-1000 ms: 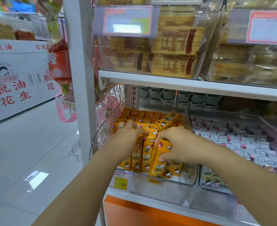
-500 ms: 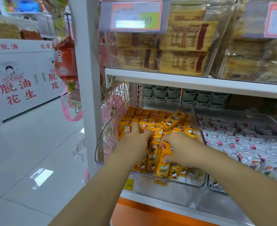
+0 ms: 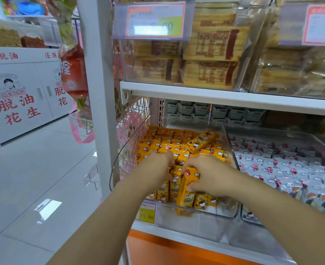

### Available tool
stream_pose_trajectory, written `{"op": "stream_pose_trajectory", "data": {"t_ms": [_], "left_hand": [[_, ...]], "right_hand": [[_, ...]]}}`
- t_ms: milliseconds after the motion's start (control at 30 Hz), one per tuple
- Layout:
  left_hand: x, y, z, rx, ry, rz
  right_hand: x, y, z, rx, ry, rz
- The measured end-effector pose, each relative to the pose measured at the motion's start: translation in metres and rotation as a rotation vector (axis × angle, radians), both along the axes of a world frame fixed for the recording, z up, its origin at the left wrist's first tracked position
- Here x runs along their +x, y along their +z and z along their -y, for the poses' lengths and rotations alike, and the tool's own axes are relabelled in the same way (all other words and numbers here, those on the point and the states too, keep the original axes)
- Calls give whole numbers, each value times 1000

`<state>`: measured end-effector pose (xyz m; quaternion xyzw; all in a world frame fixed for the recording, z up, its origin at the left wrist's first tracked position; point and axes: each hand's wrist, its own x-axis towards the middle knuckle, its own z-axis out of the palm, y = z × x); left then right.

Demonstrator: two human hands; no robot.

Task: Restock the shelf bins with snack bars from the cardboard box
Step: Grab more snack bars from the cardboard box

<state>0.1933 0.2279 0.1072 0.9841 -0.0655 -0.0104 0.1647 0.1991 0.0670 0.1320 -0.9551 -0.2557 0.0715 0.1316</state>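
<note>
A clear plastic bin [image 3: 202, 214] on the lower shelf holds several yellow snack bars [image 3: 163, 144]. Both hands are inside it, near its front. My right hand [image 3: 205, 172] grips one yellow bar [image 3: 186, 196] that stands tilted against the front wall, fingers curled round its upper end. My left hand [image 3: 158, 165] presses down on the bars beside it, its fingertips hidden among the wrappers. One bar [image 3: 201, 140] lies askew on top of the pile farther back. The cardboard box is not in view.
To the right, a second clear bin [image 3: 311, 138] holds white-wrapped bars. A yellow price tag [image 3: 147, 212] marks the front. The upper shelf [image 3: 215, 96] carries bins of tan packets. A white upright post [image 3: 98, 92] stands left, with tiled floor and a white cabinet [image 3: 20, 96] beyond.
Both hands have stayed in the yellow bin, shifting slightly closer together. The view has moved nearer to the shelf.
</note>
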Motion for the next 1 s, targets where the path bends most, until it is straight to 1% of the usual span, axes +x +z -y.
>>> {"op": "stream_pose_trajectory", "data": {"t_ms": [67,133,400,500,600,633,733,767,867,933,1000], "left_hand": [[1,-2,-6,-66,-47,-1],[2,-3,-9,-83,-84,6],[4,1,-10,14,-112,27],[4,3,-17,64,-73,2],[4,5,-15,95,-66,16],[8,8,-12,133,-63,-20],[16,17,-4,284,-47,-224],[20,17,-3,302,-44,-245],[20,14,-4,306,-54,-202],[17,10,-7,303,-58,-162],[11,6,-12,229,-77,-47]], "right_hand": [[0,-1,0,23,8,7],[0,-2,-1,34,4,12],[-1,-2,-3,54,-1,-10],[-2,-2,-6,71,-49,-1],[-1,-3,-11,31,-115,53],[-1,-4,-13,12,-139,77],[-3,-9,-16,-9,-179,140],[-3,-10,-17,9,-183,163],[-3,-8,-19,82,-166,240],[-3,-6,-21,119,-120,255],[-4,-4,-20,166,-89,251]]}}
